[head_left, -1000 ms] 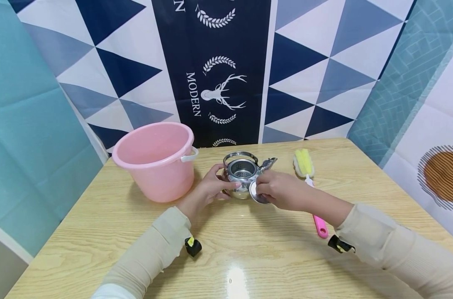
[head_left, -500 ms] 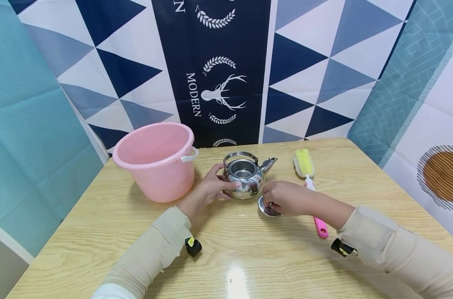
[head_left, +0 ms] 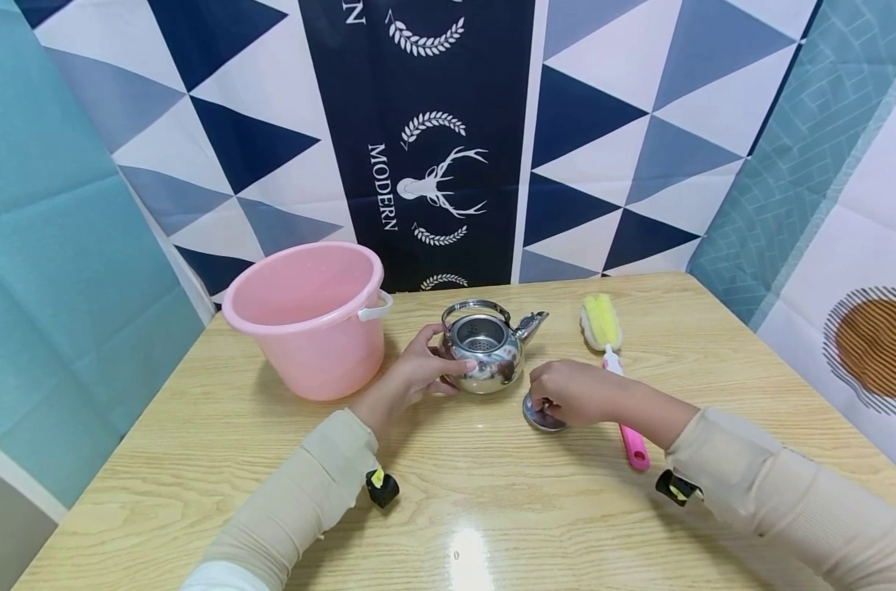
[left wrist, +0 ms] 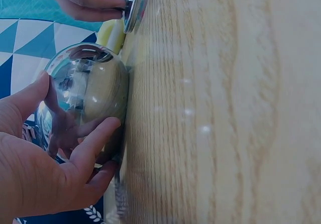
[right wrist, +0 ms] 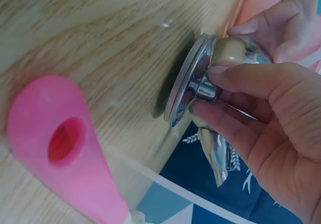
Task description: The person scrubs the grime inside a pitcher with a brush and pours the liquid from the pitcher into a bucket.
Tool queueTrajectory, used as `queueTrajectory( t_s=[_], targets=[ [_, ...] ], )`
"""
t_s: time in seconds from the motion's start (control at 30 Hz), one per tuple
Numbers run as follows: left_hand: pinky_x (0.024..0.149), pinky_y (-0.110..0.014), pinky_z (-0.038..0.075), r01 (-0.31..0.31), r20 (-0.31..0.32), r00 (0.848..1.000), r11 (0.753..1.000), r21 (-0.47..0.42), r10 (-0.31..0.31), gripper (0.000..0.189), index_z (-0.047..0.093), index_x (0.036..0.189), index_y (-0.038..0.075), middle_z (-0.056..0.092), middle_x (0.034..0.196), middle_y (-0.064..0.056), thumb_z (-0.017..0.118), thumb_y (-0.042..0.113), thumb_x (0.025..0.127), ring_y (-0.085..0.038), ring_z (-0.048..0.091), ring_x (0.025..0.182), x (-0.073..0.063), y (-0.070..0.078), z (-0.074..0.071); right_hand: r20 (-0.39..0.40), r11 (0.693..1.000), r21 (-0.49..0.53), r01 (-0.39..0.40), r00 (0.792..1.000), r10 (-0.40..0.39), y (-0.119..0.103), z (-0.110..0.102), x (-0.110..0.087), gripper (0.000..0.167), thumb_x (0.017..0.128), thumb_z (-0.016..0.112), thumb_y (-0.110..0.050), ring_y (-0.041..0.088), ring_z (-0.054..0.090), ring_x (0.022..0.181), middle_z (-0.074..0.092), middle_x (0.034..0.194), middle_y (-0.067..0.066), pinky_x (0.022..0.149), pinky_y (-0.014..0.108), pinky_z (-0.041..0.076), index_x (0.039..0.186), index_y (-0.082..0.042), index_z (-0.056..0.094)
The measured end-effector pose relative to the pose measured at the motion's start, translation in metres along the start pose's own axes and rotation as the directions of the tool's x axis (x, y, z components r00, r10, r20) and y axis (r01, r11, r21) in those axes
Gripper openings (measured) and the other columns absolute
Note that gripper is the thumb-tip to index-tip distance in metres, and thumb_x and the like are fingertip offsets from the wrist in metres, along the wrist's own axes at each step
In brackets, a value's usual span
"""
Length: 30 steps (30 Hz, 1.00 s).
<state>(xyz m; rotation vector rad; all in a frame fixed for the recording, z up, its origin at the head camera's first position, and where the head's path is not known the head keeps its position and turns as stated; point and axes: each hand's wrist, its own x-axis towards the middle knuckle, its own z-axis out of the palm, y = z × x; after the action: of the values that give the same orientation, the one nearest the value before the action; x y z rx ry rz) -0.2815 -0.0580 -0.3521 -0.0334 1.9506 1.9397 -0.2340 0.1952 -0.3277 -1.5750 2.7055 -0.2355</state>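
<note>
A shiny metal teapot (head_left: 496, 367) stands uncovered on the wooden table, its strainer showing inside and its spout pointing right. My left hand (head_left: 421, 365) holds it from the left side; in the left wrist view the thumb and fingers spread around its round body (left wrist: 103, 96). To the right of the pot, my right hand (head_left: 575, 394) pinches the round metal lid (head_left: 538, 419) by its knob (right wrist: 204, 88). The lid is level and very low over the table (right wrist: 115, 48); whether its rim touches the wood I cannot tell.
A pink bucket (head_left: 330, 353) with a white handle stands to the left of the pot. On the right lies a cleaning brush with a yellow and white sponge head (head_left: 601, 322) and a pink handle (head_left: 634, 449), partly behind the right wrist. A patterned cloth (head_left: 448, 123) hangs behind the table.
My right hand has carried the lid away from the teapot's front, to the right and down toward the table. The left hand and the teapot have stayed in place.
</note>
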Motion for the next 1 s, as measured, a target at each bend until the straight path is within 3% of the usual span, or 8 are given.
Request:
queueTrajectory(
  t_s=[0.33,1.0],
  targets=[
    [0.073,-0.046,0.06,-0.004,0.001,1.0,1.0,-0.004,0.004,0.082,0.038,0.144,0.022,0.042,0.125,-0.022,0.08,-0.003,0.078,-0.036,0.058,0.102,-0.0003,-0.0013,0.0007,0.052,0.999,-0.013,-0.051,0.997,0.051,0.0058,0.0027,-0.0029,0.026,0.07,0.068,0.013,0.008,0.05,0.066,0.054,0.074,-0.004,0.058,0.022,0.049,0.071,-0.013,0.066],
    [0.073,-0.046,0.061,0.0,0.005,1.0,1.0,-0.009,0.0,0.083,0.038,0.145,0.023,0.041,0.125,-0.022,0.079,-0.004,0.078,-0.036,0.058,0.102,-0.001,0.0,0.0005,0.03,0.996,-0.041,-0.077,0.996,0.079,0.0049,-0.0028,0.001,0.023,0.067,0.072,0.009,0.013,0.058,0.072,0.058,0.078,-0.004,0.063,0.027,0.053,0.077,-0.01,0.067]
  ],
)
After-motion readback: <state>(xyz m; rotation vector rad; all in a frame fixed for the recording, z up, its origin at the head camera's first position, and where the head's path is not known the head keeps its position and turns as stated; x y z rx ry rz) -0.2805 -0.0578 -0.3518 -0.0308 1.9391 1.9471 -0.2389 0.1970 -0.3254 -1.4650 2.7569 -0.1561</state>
